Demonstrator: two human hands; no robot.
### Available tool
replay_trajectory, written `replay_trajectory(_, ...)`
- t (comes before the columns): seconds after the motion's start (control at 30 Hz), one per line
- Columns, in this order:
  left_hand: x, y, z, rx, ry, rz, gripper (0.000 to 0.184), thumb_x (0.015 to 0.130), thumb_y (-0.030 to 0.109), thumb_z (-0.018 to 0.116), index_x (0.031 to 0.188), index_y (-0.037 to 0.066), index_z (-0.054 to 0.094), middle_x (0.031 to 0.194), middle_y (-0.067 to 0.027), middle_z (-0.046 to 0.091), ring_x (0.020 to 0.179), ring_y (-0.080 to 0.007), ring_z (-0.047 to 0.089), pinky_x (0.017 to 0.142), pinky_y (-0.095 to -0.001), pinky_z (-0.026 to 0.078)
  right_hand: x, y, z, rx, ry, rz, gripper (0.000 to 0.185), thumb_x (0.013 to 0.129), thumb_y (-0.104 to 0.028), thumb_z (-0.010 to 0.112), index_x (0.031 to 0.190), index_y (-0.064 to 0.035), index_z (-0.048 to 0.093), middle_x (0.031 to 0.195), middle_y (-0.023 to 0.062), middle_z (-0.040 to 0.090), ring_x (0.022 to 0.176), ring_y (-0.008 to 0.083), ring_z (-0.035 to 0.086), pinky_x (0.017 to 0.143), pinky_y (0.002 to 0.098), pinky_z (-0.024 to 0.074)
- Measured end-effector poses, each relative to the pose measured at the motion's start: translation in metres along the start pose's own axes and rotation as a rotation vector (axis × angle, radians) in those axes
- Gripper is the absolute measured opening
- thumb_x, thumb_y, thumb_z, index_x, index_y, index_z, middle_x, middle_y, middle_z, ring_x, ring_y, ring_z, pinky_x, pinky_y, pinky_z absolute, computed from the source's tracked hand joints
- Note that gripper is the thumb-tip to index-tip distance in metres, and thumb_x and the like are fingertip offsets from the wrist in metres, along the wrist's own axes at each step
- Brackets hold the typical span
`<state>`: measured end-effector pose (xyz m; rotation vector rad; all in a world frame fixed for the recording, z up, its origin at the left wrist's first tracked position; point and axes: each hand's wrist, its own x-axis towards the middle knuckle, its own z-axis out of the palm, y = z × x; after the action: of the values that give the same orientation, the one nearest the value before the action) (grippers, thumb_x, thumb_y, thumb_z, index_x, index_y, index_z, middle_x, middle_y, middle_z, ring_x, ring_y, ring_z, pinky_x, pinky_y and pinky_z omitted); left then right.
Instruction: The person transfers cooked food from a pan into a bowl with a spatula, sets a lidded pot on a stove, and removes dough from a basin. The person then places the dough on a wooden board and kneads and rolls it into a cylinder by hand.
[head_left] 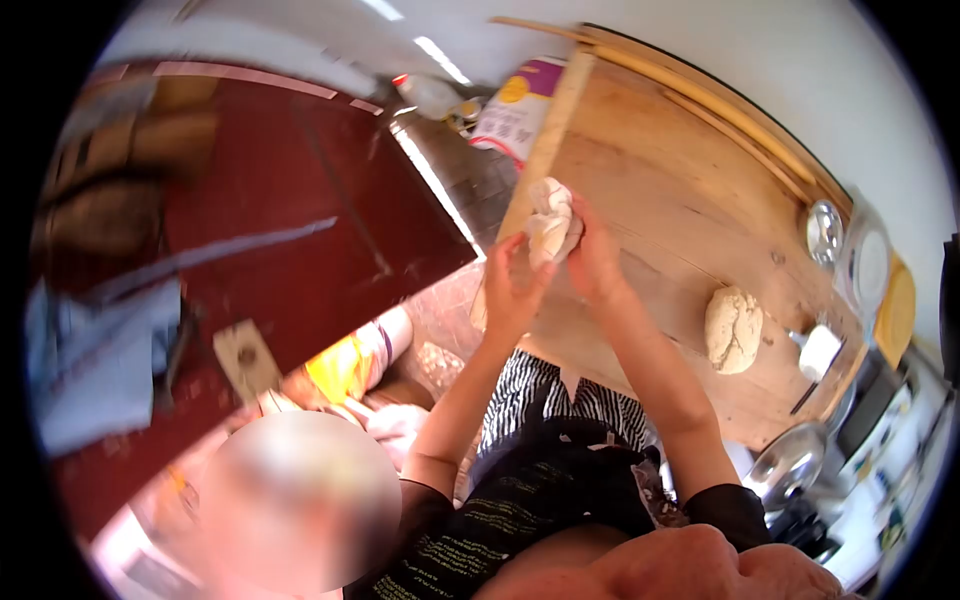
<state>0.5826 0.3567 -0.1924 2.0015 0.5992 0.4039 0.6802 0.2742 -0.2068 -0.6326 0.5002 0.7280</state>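
Over the near left part of the wooden board (640,180), a pale, folded lump of dough (550,225) is between my two hands. My right hand (597,255) grips it along its right side, some fingers hidden behind it. From below and left, my left hand (515,290) holds it with curled fingers, the thumb at its lower edge. A larger rough ball of dough (733,330) rests on the board to the right. Beyond that ball, a white scraper-like tool (819,352) lies near the board's right end.
Wooden rods (740,135) lie along the board's far edge. A metal bowl (824,232) and a pot lid (790,465) stand at the right. To the left is a dark red table (300,190) with papers (100,360). A printed sack (515,110) leans behind. Another person (300,500) is at lower left.
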Motion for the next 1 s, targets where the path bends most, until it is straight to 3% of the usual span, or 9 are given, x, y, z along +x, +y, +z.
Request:
replay_trajectory(0.13,-0.058,0.010,-0.043,-0.480,0.128,-0.507,0.020,0.090,0.008,0.063,0.103,-0.005,0.058,0.099,-0.0101,0.064,0.089,-0.0122,0.060,0.078,-0.0261,0.048,-0.034,0.042,0.020,-0.411,-0.153,-0.053,0.035,0.097,-0.015,0.046,0.128,-0.0006,0.053,0.118,0.0097,0.061,0.106,0.0158,0.057,0.091,0.0278,0.0459)
replay_trajectory(0.27,-0.114,0.000,-0.095,-0.573,0.485,-0.422,0.013,0.089,0.008,0.065,0.096,-0.002,0.060,0.080,-0.0050,0.066,0.069,-0.0067,0.058,0.062,-0.0203,0.045,-0.065,0.076,0.025,-1.103,-0.439,-0.467,0.026,0.094,-0.005,0.051,0.117,-0.0022,0.062,0.100,0.0091,0.067,0.089,0.0145,0.063,0.077,0.0254,0.0511)
replay_trajectory(0.4,-0.162,-0.003,-0.156,-0.577,0.586,-0.477,0.022,0.092,0.020,0.065,0.086,0.000,0.057,0.080,-0.0064,0.066,0.066,-0.0073,0.057,0.059,-0.0208,0.044,-0.099,0.104,0.046,-1.221,-0.592,-0.144,0.020,0.091,-0.005,0.059,0.110,0.0007,0.064,0.099,0.0066,0.067,0.082,0.0100,0.062,0.062,0.0237,0.0523)
replay_trajectory(0.57,-0.196,-0.016,-0.224,-0.848,0.762,-0.485,0.022,0.092,0.022,0.064,0.085,0.004,0.053,0.074,-0.0060,0.063,0.061,-0.0107,0.058,0.054,-0.0220,0.047,-0.137,0.168,0.064,-1.184,-0.865,-0.157,0.023,0.086,-0.001,0.063,0.109,-0.0006,0.065,0.113,0.0070,0.062,0.093,0.0138,0.062,0.079,0.0278,0.0515)
replay_trajectory(0.77,-0.250,-0.025,-0.319,-0.763,0.531,-0.444,0.023,0.088,0.011,0.067,0.107,0.002,0.058,0.093,-0.0065,0.066,0.072,-0.0116,0.061,0.061,-0.0260,0.052,-0.116,0.235,0.092,-1.715,-1.296,-0.449,0.021,0.089,-0.007,0.057,0.105,-0.0030,0.069,0.124,0.0098,0.061,0.113,0.0177,0.055,0.097,0.0300,0.0429)
replay_trajectory(0.83,-0.262,-0.046,-0.335,-0.809,0.564,-0.464,0.023,0.089,0.009,0.065,0.110,0.000,0.061,0.094,-0.0063,0.067,0.077,-0.0125,0.062,0.070,-0.0272,0.053,-0.136,0.252,0.133,-1.375,-1.043,0.358,0.023,0.088,-0.009,0.057,0.107,-0.0029,0.068,0.121,0.0085,0.063,0.115,0.0198,0.055,0.097,0.0333,0.0444)
replay_trajectory(0.9,-0.273,-0.113,-0.322,-0.536,0.710,-0.481,0.017,0.084,0.010,0.067,0.100,0.003,0.068,0.093,-0.0077,0.069,0.079,-0.0141,0.065,0.071,-0.0286,0.053,-0.130,0.298,0.126,-1.028,-0.959,0.545,0.019,0.089,-0.010,0.057,0.101,-0.0027,0.070,0.119,0.0076,0.064,0.115,0.0184,0.053,0.097,0.0325,0.0435)
replay_trajectory(0.97,-0.300,-0.195,-0.292,-0.010,0.466,-0.898,0.012,0.079,0.012,0.069,0.089,0.007,0.072,0.094,-0.0103,0.070,0.081,-0.0179,0.068,0.073,-0.0316,0.052,-0.086,0.340,0.066,-2.468,-1.378,-0.354,0.020,0.087,-0.022,0.062,0.088,-0.0041,0.071,0.111,0.0123,0.066,0.108,0.0299,0.058,0.093,0.0381,0.0433)
replay_trajectory(1.0,-0.319,-0.222,-0.286,-0.001,0.547,-0.915,0.010,0.077,0.014,0.070,0.086,0.010,0.073,0.093,-0.0105,0.070,0.081,-0.0197,0.068,0.074,-0.0327,0.052,-0.081,0.353,0.050,-2.244,-1.350,-0.428,0.021,0.086,-0.024,0.064,0.088,-0.0042,0.071,0.110,0.0131,0.066,0.107,0.0317,0.057,0.092,0.0397,0.0435)
